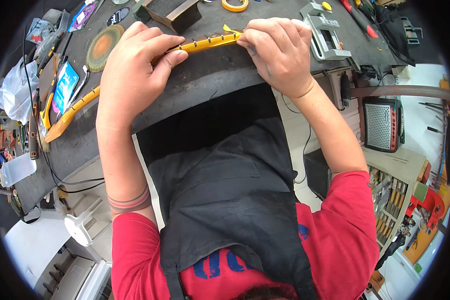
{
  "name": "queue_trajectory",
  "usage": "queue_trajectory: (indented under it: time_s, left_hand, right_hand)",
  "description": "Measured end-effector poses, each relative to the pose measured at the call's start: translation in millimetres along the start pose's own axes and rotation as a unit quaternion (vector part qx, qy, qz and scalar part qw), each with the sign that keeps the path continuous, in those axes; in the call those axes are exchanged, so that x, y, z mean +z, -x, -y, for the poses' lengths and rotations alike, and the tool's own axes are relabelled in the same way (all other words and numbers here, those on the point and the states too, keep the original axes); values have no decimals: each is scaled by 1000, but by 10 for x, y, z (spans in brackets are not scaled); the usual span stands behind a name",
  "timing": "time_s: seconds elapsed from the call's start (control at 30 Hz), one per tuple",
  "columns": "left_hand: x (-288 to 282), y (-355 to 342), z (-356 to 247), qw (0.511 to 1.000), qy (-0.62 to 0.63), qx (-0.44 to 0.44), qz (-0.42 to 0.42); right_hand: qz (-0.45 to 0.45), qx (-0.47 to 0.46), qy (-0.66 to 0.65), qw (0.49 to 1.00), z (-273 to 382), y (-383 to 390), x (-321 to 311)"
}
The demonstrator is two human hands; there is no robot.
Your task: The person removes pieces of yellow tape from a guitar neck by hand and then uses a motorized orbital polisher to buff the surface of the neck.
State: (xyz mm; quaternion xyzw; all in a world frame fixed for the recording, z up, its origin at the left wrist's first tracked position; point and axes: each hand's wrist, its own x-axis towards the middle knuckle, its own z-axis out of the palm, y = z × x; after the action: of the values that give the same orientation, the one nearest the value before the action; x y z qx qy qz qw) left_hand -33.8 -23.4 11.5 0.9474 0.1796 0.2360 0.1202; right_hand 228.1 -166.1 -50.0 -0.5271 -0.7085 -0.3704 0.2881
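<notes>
A long, slim guitar neck [207,44] lies along the near edge of the dark bench, covered in yellow masking tape with dark fret lines showing across it. Its wider, wood-coloured end [60,127] reaches out to the lower left. My left hand [137,65] bends over the neck, thumb and fingers closed on it. At the other end, my right hand [280,52] pinches the yellow tape, its fingertips partly hidden. A loose flap of yellow tape [228,28] sticks up beside those fingers.
A yellow tape roll [234,5] and a dark metal block [177,15] lie beyond the neck. A metal vise [325,32] stands at right. A round abrasive disc [104,47], a blue packet [66,80] and a plastic bag [17,92] sit left, with a black cable [50,167] hanging down.
</notes>
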Motion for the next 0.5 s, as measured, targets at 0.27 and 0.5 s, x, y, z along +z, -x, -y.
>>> queue_trajectory:
  time_s: [0.27,0.5]
  left_hand:
    - [-10,-24,62,1000,-1,0,9]
    - [-11,-15,69,999,14,-35,23]
  right_hand:
    - [63,49,-70,994,-28,-148,-49]
    - [52,22,-69,996,-56,-94,-152]
